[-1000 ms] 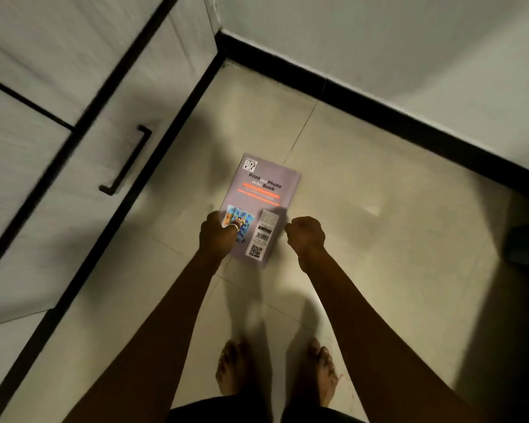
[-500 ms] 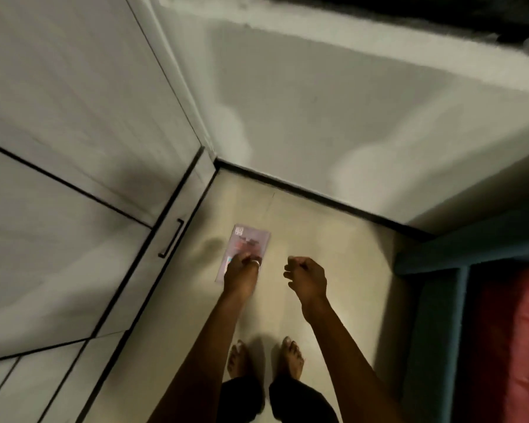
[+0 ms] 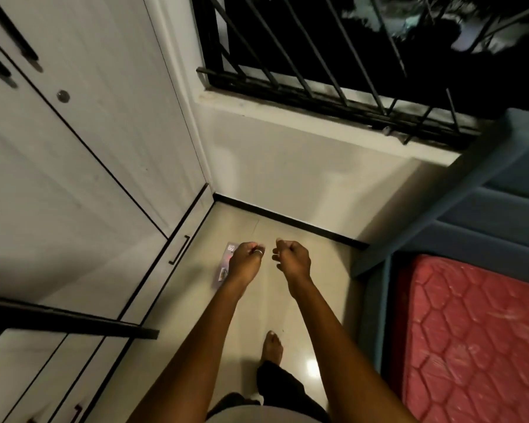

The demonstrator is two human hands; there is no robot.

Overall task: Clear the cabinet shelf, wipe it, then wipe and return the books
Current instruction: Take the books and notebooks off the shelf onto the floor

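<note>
Both bare forearms reach forward and down from the bottom of the view, roughly side by side with a narrow gap between the hands; the left hand [image 3: 245, 257] shows its back to the camera, knuckles up, fingers curled under, a ring on one finger; the right hand [image 3: 292, 257] sits level with it, just to its right, wrist bent slightly inward, fingers curled toward the palm.

The book [image 3: 225, 265] lies flat on the floor [image 3: 312, 264] below and to the left of the left hand, mostly covered by that hand and wrist; its long axis runs away from the person toward the wall, tilted a little to the right at the far end; a pale cover with a small code mark at the far corner and a coloured patch near the middle of its left edge is all that shows.

The left hand is clenched loosely; whether it touches the book or hangs above it cannot be told; the right hand is loosely clenched on nothing, apart from the book.

Left of the left hand stands the white cabinet [image 3: 83, 166] with black trim and a drawer handle [image 3: 179, 250]; beyond both hands is the wall under a barred window [image 3: 318, 62]; right of the right hand is a blue bed frame [image 3: 483, 215] with a red mattress [image 3: 477, 337]; one bare foot [image 3: 272, 346] shows between the forearms.
</note>
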